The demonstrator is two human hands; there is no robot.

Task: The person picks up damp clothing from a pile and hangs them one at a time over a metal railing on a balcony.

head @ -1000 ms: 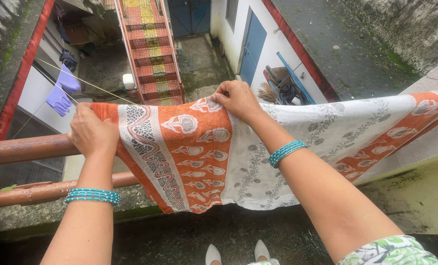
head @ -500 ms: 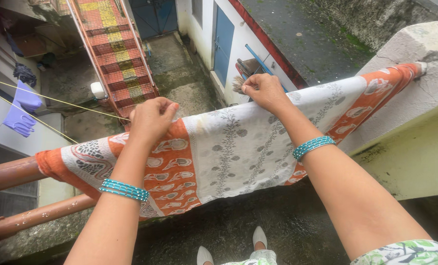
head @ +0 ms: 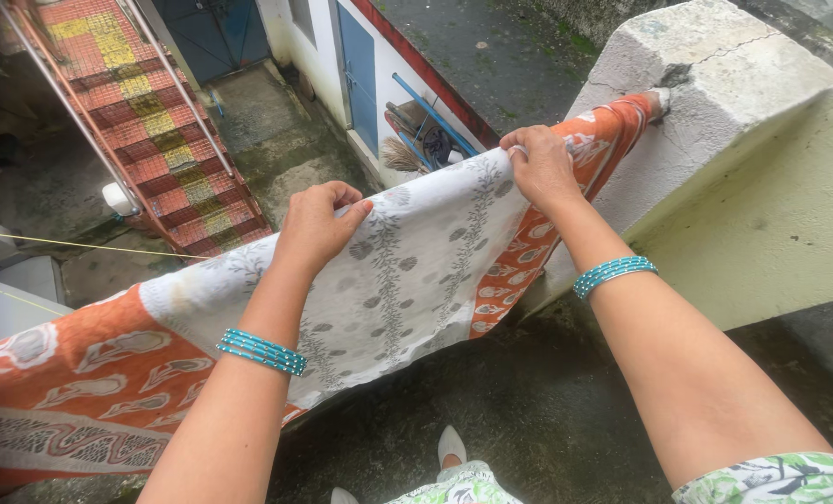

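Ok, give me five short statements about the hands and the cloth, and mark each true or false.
1. Both hands grip the cloth's top edge. True: the left hand and the right hand each pinch the cloth.
2. The cloth is plain blue. False: it is white and orange, with printed patterns.
3. Each wrist wears teal bangles. True: the left bangles and the right bangles both show.
4. The cloth's right end reaches the concrete wall. True.
5. The stairs below are green. False: they are red and yellow.
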